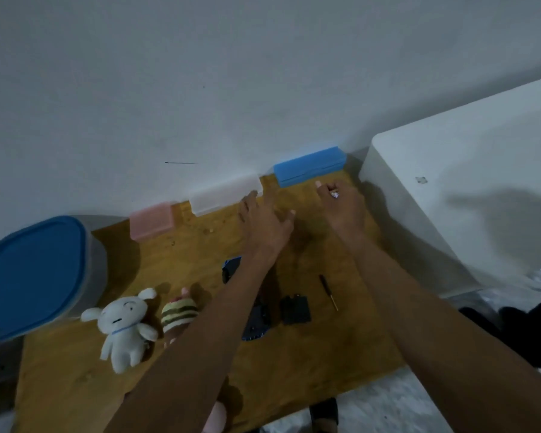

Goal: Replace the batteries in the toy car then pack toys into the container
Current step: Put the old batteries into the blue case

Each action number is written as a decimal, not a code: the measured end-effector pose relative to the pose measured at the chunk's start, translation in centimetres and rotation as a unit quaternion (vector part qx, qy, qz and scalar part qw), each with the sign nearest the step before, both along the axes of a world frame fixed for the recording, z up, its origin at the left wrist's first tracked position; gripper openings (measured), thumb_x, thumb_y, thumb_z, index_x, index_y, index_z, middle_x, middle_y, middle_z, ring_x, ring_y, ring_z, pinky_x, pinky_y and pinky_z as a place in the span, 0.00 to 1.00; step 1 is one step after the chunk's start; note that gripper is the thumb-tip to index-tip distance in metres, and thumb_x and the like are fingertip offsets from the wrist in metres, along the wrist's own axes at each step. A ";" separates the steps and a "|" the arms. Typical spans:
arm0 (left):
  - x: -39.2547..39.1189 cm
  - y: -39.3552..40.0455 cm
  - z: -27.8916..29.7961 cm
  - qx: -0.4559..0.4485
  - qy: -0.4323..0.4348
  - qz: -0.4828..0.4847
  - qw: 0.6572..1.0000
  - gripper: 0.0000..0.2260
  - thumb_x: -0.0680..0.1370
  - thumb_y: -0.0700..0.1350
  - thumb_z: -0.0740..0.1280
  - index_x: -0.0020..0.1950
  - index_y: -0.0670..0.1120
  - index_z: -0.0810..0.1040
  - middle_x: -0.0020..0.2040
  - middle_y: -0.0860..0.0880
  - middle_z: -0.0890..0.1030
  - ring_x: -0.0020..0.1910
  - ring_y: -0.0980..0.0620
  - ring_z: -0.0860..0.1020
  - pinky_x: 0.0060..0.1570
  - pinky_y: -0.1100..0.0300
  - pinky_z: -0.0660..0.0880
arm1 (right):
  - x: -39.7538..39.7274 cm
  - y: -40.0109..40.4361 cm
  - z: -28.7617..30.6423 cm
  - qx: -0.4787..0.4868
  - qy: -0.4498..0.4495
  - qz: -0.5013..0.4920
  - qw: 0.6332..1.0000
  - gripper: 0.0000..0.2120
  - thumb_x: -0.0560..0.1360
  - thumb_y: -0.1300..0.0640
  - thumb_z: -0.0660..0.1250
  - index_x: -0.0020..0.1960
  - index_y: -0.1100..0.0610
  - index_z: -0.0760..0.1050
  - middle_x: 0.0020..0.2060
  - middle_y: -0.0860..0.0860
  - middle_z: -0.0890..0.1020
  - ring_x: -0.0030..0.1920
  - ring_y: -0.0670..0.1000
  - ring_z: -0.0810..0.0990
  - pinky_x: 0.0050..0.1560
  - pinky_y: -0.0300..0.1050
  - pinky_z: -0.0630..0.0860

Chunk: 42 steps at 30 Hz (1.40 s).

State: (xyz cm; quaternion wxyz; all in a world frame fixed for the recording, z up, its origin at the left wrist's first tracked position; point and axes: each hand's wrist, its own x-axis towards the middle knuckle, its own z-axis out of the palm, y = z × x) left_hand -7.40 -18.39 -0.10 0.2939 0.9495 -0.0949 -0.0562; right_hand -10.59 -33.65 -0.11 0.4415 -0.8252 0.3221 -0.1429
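Container with blue lid sitting at table's left edge; car lying mid-table under the left forearm, cover just beside it. Left hand reaching with fingers spread, touching the clear box. Right hand pinching something small, can't tell what, near the blue box.

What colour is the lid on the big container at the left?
Blue: the lid shows best in the head view.

Home: wooden table, plush toys, bare wall
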 end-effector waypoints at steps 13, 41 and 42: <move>7.4 -9.7 -8.4 -0.200 -0.040 0.120 0.972 0.27 0.79 0.45 0.71 0.77 0.54 0.68 0.72 0.43 0.67 0.72 0.46 0.69 0.70 0.53 0.72 | 7.4 -7.4 -7.0 -0.057 0.027 0.054 0.997 0.29 0.80 0.44 0.66 0.78 0.44 0.63 0.62 0.55 0.80 0.61 0.55 0.80 0.64 0.50 0.75; 8.4 -9.5 -10.2 -0.196 -0.086 0.100 0.972 0.43 0.76 0.39 0.74 0.82 0.57 0.52 0.66 0.46 0.73 0.65 0.55 0.68 0.62 0.54 0.75 | 12.4 -9.7 -8.5 -0.315 -0.179 0.057 0.930 0.22 0.76 0.37 0.66 0.37 0.55 0.77 0.31 0.52 0.78 0.29 0.52 0.75 0.29 0.44 0.66; 8.5 -9.4 -10.3 -0.196 -0.088 0.098 0.972 0.43 0.75 0.38 0.74 0.82 0.57 0.52 0.65 0.46 0.73 0.65 0.54 0.69 0.63 0.52 0.76 | 12.7 -9.6 -9.0 -0.346 -0.191 0.063 0.916 0.22 0.77 0.37 0.66 0.37 0.55 0.78 0.31 0.52 0.77 0.29 0.52 0.76 0.28 0.43 0.66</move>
